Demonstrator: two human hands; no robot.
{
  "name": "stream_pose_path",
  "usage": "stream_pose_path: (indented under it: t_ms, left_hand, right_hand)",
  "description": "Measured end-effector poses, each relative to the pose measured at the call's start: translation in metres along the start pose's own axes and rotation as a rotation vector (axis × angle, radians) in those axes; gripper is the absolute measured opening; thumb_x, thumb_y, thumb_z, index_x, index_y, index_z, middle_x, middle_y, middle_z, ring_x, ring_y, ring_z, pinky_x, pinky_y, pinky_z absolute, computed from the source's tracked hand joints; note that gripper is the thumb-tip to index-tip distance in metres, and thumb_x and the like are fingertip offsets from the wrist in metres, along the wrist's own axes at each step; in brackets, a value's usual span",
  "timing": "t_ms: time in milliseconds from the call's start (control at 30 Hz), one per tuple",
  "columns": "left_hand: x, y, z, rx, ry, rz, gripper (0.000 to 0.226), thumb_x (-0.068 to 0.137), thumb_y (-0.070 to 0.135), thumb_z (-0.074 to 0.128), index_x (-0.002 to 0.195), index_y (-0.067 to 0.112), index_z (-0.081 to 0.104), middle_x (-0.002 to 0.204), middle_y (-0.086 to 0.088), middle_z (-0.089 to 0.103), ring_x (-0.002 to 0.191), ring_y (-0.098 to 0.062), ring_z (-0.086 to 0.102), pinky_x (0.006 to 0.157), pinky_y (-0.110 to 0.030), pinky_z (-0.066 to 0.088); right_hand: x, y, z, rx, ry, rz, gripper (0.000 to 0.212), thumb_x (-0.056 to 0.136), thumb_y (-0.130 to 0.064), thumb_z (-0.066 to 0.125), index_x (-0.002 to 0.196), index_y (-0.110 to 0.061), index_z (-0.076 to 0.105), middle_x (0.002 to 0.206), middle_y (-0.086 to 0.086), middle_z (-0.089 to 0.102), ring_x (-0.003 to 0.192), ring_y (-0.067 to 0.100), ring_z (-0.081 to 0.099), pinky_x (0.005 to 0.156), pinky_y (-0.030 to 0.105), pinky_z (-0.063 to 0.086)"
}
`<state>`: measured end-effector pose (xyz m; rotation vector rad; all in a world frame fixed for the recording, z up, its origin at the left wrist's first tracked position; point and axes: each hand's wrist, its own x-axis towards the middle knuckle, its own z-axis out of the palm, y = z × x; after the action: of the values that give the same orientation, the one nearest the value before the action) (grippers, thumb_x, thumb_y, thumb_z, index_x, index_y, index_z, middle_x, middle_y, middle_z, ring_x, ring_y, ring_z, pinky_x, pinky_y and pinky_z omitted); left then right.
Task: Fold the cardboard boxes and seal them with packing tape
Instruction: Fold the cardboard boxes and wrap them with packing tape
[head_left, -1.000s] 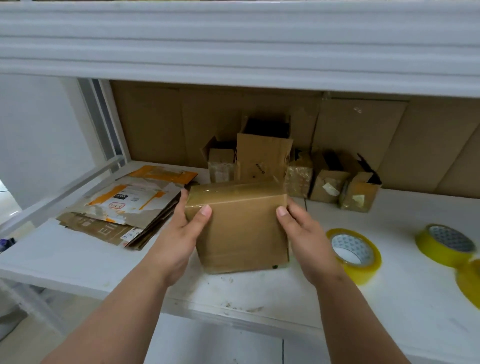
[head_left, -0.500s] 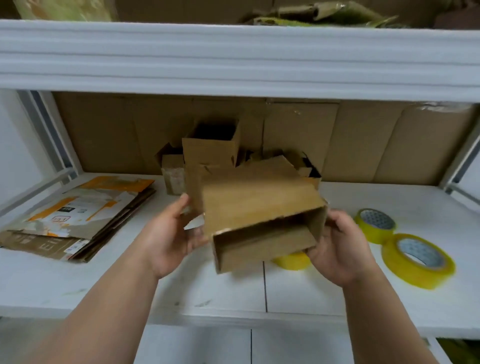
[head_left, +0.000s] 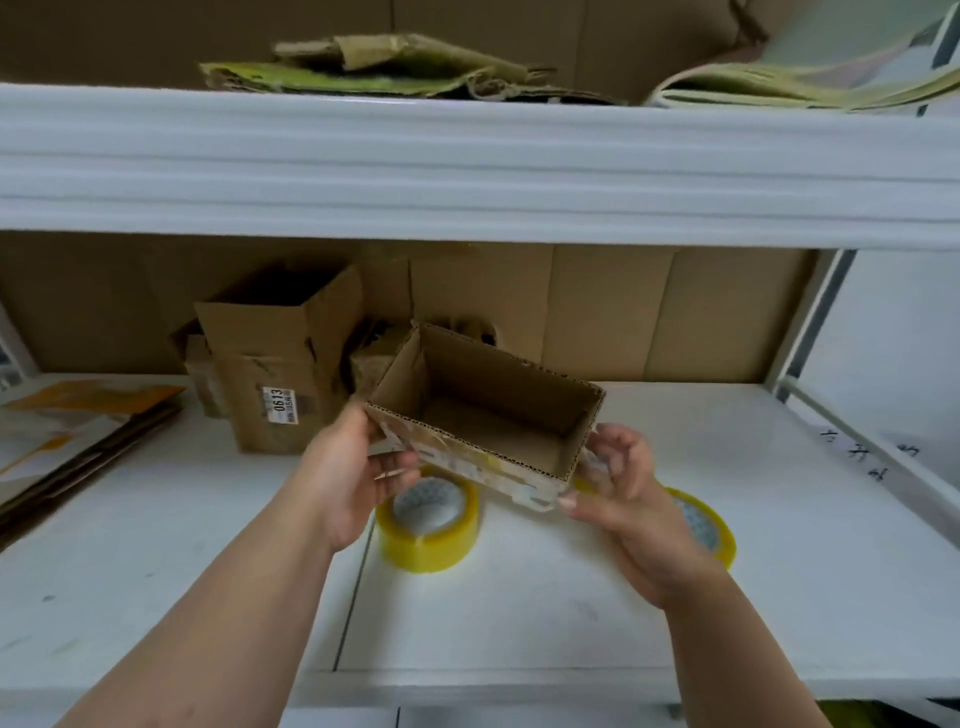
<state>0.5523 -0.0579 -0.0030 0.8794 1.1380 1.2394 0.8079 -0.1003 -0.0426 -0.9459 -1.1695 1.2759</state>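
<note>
I hold a small brown cardboard box (head_left: 483, 410) in the air above the white shelf (head_left: 779, 571), its open side turned up and toward me, tape showing on its near wall. My left hand (head_left: 358, 467) grips the box's left end, thumb on the side wall. My right hand (head_left: 618, 493) holds the right lower corner with thumb and curled fingers. One yellow tape roll (head_left: 428, 525) lies on the shelf just under the box. A second tape roll (head_left: 701, 525) is partly hidden behind my right hand.
A taller open box (head_left: 280, 374) with a 0613 label stands at the back left, small boxes beside it. Flattened cartons (head_left: 78, 431) are stacked at the far left. An upper shelf (head_left: 467, 166) with crumpled cardboard hangs overhead. A post (head_left: 810, 322) bounds the right side.
The box left the shelf surface and was turned over in both hands, so its open side now faces up. The view shifted right and upward.
</note>
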Motion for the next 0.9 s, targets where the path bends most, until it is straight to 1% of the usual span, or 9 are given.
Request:
stream_pose_path:
  t_ms: [67, 167, 267, 333, 400, 533, 667, 800, 900]
  left_hand:
    - [0.008, -0.002, 0.020, -0.016, 0.034, -0.017, 0.058, 0.100, 0.061, 0.034, 0.110, 0.013, 0.065, 0.100, -0.014, 0.067, 0.084, -0.026, 0.060, 0.067, -0.035, 0.053]
    - [0.025, -0.004, 0.049, -0.021, -0.005, -0.002, 0.053, 0.101, 0.059, 0.032, 0.108, 0.016, 0.063, 0.104, -0.010, 0.066, 0.089, -0.025, 0.059, 0.073, -0.035, 0.051]
    - [0.043, -0.003, 0.079, 0.054, -0.124, 0.022, 0.034, 0.104, 0.043, 0.040, 0.108, 0.021, 0.065, 0.110, -0.007, 0.066, 0.098, -0.024, 0.060, 0.088, -0.039, 0.052]
    - [0.059, -0.003, 0.097, 0.103, -0.214, 0.057, 0.026, 0.101, 0.040, 0.049, 0.109, 0.023, 0.067, 0.109, -0.003, 0.069, 0.104, -0.022, 0.062, 0.096, -0.042, 0.052]
    - [0.075, -0.005, 0.117, 0.189, -0.350, 0.111, 0.028, 0.093, 0.046, 0.059, 0.112, 0.026, 0.066, 0.104, 0.003, 0.073, 0.100, -0.013, 0.068, 0.091, -0.037, 0.053]
    - [0.107, -0.010, 0.152, 0.216, -0.477, 0.161, 0.031, 0.095, 0.056, 0.048, 0.116, 0.038, 0.063, 0.110, 0.016, 0.072, 0.101, 0.001, 0.067, 0.084, -0.019, 0.052]
    - [0.141, -0.010, 0.164, 0.239, -0.355, 0.194, 0.035, 0.088, 0.059, 0.056, 0.114, 0.037, 0.062, 0.133, 0.006, 0.061, 0.127, -0.017, 0.054, 0.113, -0.042, 0.038]
    - [0.165, -0.023, 0.166, 0.666, -0.183, 0.311, 0.036, 0.103, 0.035, 0.046, 0.137, 0.024, 0.052, 0.149, -0.007, 0.046, 0.137, -0.027, 0.041, 0.117, -0.037, 0.030]
    - [0.173, -0.033, 0.160, 0.925, -0.146, 0.179, 0.048, 0.102, 0.027, 0.048, 0.148, 0.016, 0.041, 0.150, -0.016, 0.042, 0.132, -0.035, 0.044, 0.111, -0.039, 0.037]
  right_hand:
    - [0.003, -0.005, -0.015, -0.166, -0.001, 0.011, 0.115, 0.044, -0.030, 0.092, 0.140, -0.051, 0.031, 0.135, -0.008, 0.046, 0.122, 0.016, 0.056, 0.090, 0.034, 0.054]
    - [0.012, -0.014, -0.036, -0.414, 0.059, -0.004, 0.103, 0.038, -0.051, 0.090, 0.132, -0.045, 0.046, 0.131, -0.002, 0.043, 0.114, 0.021, 0.054, 0.099, 0.041, 0.051]
    - [0.026, -0.019, -0.053, -0.305, 0.089, -0.056, 0.095, 0.045, -0.049, 0.091, 0.128, -0.035, 0.048, 0.130, 0.003, 0.053, 0.109, 0.018, 0.063, 0.084, 0.038, 0.059]
    - [0.038, -0.022, -0.058, -0.274, 0.136, -0.108, 0.081, 0.050, -0.051, 0.090, 0.120, -0.041, 0.051, 0.116, -0.014, 0.065, 0.100, 0.006, 0.068, 0.069, 0.024, 0.059]
    - [0.055, -0.023, -0.058, -0.354, 0.230, -0.161, 0.060, 0.056, -0.058, 0.085, 0.105, -0.049, 0.051, 0.101, -0.024, 0.066, 0.086, -0.001, 0.068, 0.060, 0.019, 0.056]
    - [0.104, -0.020, -0.063, -0.580, 0.443, -0.219, 0.033, 0.081, -0.051, 0.073, 0.091, -0.039, 0.044, 0.093, -0.017, 0.062, 0.082, 0.009, 0.066, 0.069, 0.034, 0.055]
    - [0.145, -0.013, -0.068, -0.637, 0.425, -0.214, 0.030, 0.087, -0.041, 0.070, 0.100, -0.040, 0.043, 0.103, -0.008, 0.063, 0.093, 0.025, 0.068, 0.075, 0.042, 0.056]
    - [0.178, 0.007, -0.069, -0.820, 0.425, -0.034, 0.033, 0.095, -0.030, 0.059, 0.123, -0.019, 0.046, 0.108, 0.008, 0.068, 0.099, 0.035, 0.065, 0.084, 0.043, 0.053]
    - [0.189, 0.015, -0.065, -1.030, 0.243, 0.262, 0.036, 0.095, -0.022, 0.055, 0.128, -0.009, 0.049, 0.116, 0.014, 0.064, 0.108, 0.033, 0.062, 0.083, 0.034, 0.048]
